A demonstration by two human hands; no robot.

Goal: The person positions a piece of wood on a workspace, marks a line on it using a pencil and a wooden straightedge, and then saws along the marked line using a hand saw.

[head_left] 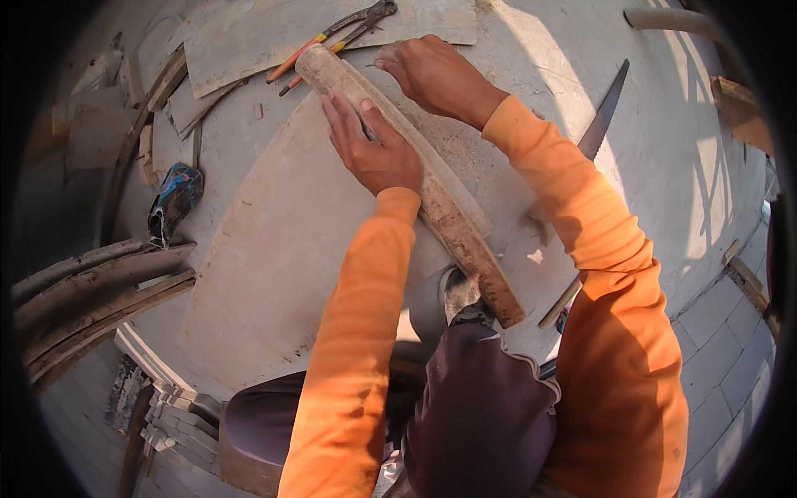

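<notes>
A long wooden plank slants from the upper middle toward my knee, with a second strip along its right side. My left hand grips the plank's upper part, thumb on top and fingers along the left edge. Just beyond the plank's far end, my right hand is closed in a pinch. A thin dark tip shows at its fingers, too small to name. Beneath the plank lies a pale plywood sheet. Pincers with red and yellow handles rest near the plank's far end.
A handsaw lies right of my right forearm. Curved timbers are stacked at left beside a blue and black bag-like object. Another board lies at the back. A wooden handle shows near my right sleeve. My shoe is close to the plank.
</notes>
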